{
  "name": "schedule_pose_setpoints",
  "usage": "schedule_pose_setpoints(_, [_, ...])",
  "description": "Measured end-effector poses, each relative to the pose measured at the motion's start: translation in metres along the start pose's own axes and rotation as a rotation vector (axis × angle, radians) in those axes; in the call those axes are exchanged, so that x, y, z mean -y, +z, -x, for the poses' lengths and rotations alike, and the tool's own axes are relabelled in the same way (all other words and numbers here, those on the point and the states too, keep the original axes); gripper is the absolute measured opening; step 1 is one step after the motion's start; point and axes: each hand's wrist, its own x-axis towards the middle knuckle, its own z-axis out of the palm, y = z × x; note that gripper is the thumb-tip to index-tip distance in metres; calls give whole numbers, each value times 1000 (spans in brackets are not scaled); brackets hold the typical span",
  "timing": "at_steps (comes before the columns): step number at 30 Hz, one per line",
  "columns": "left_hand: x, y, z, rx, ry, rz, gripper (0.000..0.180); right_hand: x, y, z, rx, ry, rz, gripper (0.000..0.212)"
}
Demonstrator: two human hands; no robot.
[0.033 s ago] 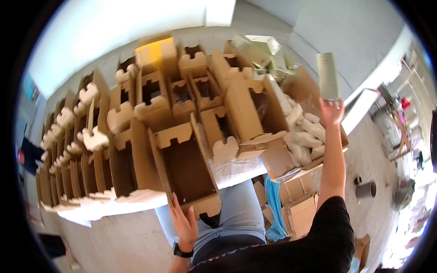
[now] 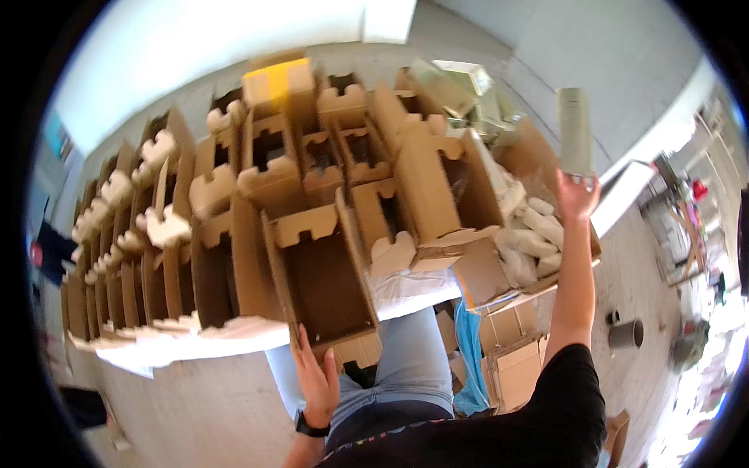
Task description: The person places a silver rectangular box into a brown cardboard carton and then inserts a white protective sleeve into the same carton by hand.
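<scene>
- I am watching the right hand pinching one end of a pale green, oblong, block-shaped carton, which is hanging in the air well to the right of my landmark, the open brown cardboard box in front of the lap.
- I am worrying about that end grip: the carton's length is extending beyond the fingers, so it could be tipping or slipping if the pinch is loosening.
- I am seeing the left hand spreading, thumb apart from fingers, and touching the open box's near left corner.
- The open box is seemingly overhanging the white-covered counter, so hard pressing could be tilting it.
- Right of the landmark, a tall brown cardboard box and white, soft-looking wrapped bundles are sitting between it and the carton; a low crossing could be snagging them.
</scene>
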Motion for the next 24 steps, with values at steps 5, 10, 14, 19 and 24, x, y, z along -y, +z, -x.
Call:
schedule_pose_setpoints(5, [2,-5,12,29,-15,-42,61,-18,98,90,96,-8,373,51])
schedule_pose_setpoints(10, [2,-8,7,21,48,-7,61,-30,164,187,660,-378,1066,61])
schedule_pose_setpoints(14, [3,-7,4,33,68,-17,60,-53,217,249,967,-332,1261,63])
schedule_pose_setpoints(19, [2,-10,4,18,65,14,58,-96,244,290,1293,-447,1456,50])
schedule_pose_setpoints(24, [1,-8,3,7,82,96,57,-149,235,328,1246,-445,1616,45])
